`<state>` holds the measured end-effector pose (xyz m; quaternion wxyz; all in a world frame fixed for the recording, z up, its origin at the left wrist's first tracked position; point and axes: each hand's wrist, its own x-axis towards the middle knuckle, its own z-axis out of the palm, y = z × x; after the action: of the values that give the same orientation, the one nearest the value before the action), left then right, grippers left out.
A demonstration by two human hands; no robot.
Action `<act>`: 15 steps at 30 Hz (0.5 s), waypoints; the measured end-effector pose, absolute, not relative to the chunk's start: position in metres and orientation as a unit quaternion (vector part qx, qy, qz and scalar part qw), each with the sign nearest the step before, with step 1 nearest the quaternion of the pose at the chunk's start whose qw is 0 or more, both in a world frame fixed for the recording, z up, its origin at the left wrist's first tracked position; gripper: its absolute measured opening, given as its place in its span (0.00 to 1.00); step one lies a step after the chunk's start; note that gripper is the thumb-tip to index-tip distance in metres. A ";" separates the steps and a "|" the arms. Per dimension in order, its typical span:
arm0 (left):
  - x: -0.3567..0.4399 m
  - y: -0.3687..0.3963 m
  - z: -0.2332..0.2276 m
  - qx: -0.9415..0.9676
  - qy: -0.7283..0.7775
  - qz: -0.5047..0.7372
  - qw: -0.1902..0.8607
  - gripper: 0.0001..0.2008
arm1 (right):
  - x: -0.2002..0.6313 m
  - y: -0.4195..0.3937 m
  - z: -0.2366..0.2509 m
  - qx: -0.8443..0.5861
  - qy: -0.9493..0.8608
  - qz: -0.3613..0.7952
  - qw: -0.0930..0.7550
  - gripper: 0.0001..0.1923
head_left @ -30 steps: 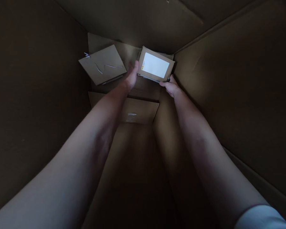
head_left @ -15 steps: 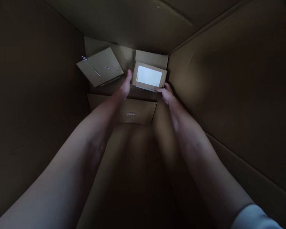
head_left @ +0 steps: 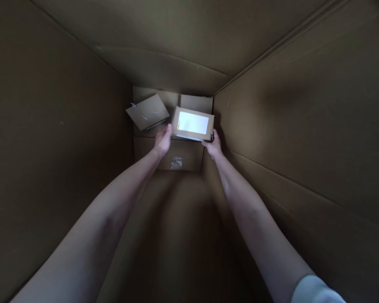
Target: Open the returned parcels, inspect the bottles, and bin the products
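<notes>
I look down into a deep, dark cardboard carton (head_left: pixel 57 126). At its bottom both my hands hold a small brown box (head_left: pixel 193 124) with a bright white label on its top face. My left hand (head_left: pixel 163 140) grips the box's left side. My right hand (head_left: pixel 212 145) grips its lower right corner. The box sits against the carton's right wall, above other boxes. Both forearms reach straight down from the lower frame.
A second small brown box (head_left: pixel 148 111) lies tilted at the bottom left. A larger box with a clear tape patch (head_left: pixel 176 161) lies below my hands. Another box (head_left: pixel 196 102) shows behind the labelled one. The carton's walls close in on all sides.
My left hand came onto the labelled box's left side. The box has turned from tilted to square and come toward me, off the far wall. My view has pulled back from the bottom.
</notes>
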<state>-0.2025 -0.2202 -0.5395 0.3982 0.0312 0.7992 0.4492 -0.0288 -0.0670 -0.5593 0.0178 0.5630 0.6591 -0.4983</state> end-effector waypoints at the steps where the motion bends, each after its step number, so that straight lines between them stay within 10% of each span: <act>1: -0.202 -0.227 -0.527 0.039 0.801 0.451 0.392 0.32 | -0.030 -0.071 -0.546 0.564 0.663 -0.492 0.011 0.48; 15: -0.210 -0.339 -0.247 0.087 0.784 0.546 0.281 0.23 | -0.037 -0.167 -0.264 0.499 0.644 -0.562 -0.145 0.37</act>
<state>-0.2104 -0.3394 -0.2473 0.2813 0.0874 0.7842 0.5461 -0.0369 -0.1665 -0.2639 -0.1451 0.4985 0.6435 -0.5624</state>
